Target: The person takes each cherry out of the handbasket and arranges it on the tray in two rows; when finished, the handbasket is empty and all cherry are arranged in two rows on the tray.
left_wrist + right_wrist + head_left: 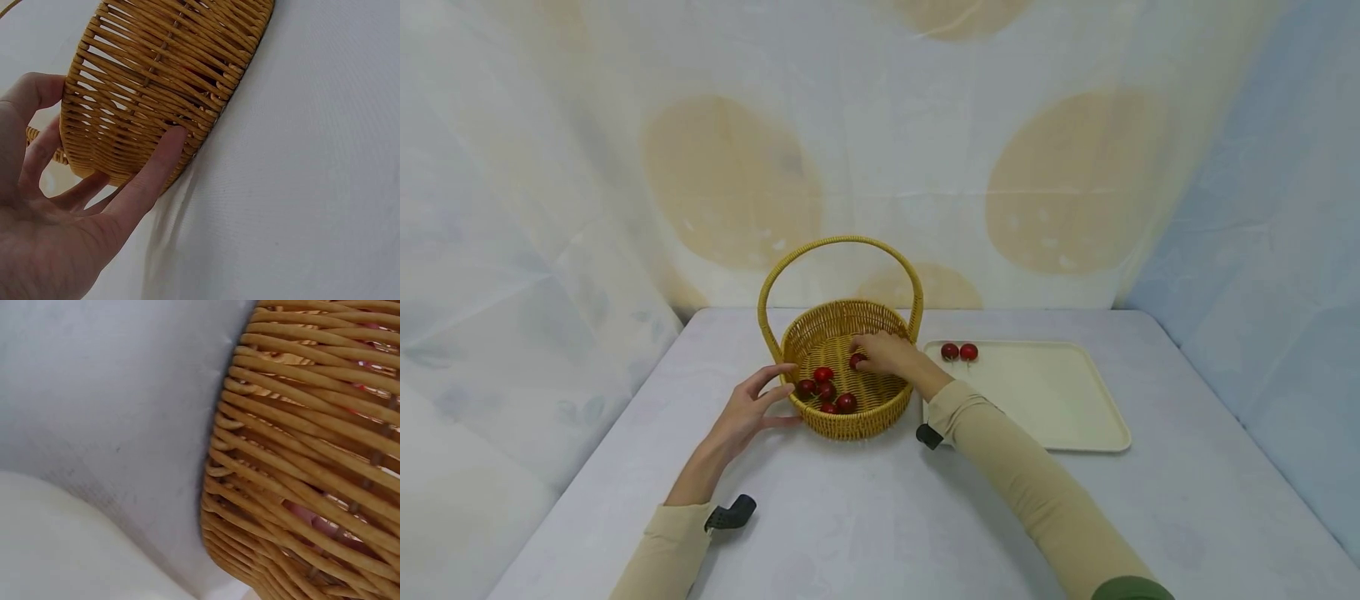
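A round yellow wicker basket (850, 427) with a tall hoop handle holds several dark red cherries (826, 390), mostly toward its front left. My left hand (748, 412) grips the basket's left side, with bent fingers at the rim and the thumb along the outer weave, as the left wrist view shows. Inside the basket, my right hand (891, 354) pinches one cherry (857, 361) between thumb and fingers. The right wrist view shows mainly the basket's outer wall (300, 437); the weave mostly hides that hand there.
A cream rectangular tray (1037, 400) lies right of the basket, under part of the right forearm. Two cherries (959, 352) with stems sit at its back left corner. The white-covered table (865, 517) meets a patterned curtain at the back and sides.
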`<state>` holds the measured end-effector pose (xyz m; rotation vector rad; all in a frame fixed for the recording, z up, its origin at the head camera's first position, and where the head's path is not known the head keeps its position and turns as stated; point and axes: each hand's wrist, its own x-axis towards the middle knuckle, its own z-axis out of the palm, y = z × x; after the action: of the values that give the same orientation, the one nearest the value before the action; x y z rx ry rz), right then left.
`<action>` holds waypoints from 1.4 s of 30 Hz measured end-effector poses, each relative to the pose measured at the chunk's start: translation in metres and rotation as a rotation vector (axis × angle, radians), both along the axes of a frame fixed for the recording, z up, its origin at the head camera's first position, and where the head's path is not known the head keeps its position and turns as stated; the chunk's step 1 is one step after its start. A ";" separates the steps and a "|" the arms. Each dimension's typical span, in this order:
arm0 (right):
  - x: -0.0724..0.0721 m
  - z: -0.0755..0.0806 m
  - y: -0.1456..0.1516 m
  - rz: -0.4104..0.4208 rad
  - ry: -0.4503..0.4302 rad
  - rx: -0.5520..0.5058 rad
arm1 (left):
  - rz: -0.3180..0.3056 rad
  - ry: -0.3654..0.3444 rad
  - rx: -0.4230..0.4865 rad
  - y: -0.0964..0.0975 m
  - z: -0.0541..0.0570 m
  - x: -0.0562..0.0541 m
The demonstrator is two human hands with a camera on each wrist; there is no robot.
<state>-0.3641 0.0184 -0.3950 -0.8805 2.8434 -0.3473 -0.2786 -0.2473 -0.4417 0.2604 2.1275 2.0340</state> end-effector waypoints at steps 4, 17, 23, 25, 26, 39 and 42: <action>-0.002 -0.003 0.000 -0.001 0.003 -0.017 | -0.007 -0.002 0.011 0.001 0.003 0.002; 0.000 0.000 0.001 0.046 -0.005 -0.050 | 0.002 -0.007 0.003 0.002 0.002 0.001; 0.000 0.001 0.000 0.068 -0.019 -0.053 | 0.004 0.005 -0.002 0.001 0.003 0.002; 0.000 0.000 -0.002 0.066 -0.022 -0.049 | 0.004 0.005 -0.004 0.001 0.003 0.003; 0.000 0.000 -0.003 0.061 -0.027 -0.047 | 0.003 0.006 -0.005 0.001 0.003 0.003; -0.001 0.002 -0.004 0.020 -0.055 -0.057 | -0.007 0.015 -0.008 -0.002 0.001 0.000; -0.001 0.003 -0.003 0.028 -0.060 -0.062 | -0.006 0.013 -0.003 -0.002 0.001 0.000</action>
<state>-0.3650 0.0154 -0.3923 -0.9040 2.7767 -0.4525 -0.2787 -0.2497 -0.4406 0.2806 2.1344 2.0311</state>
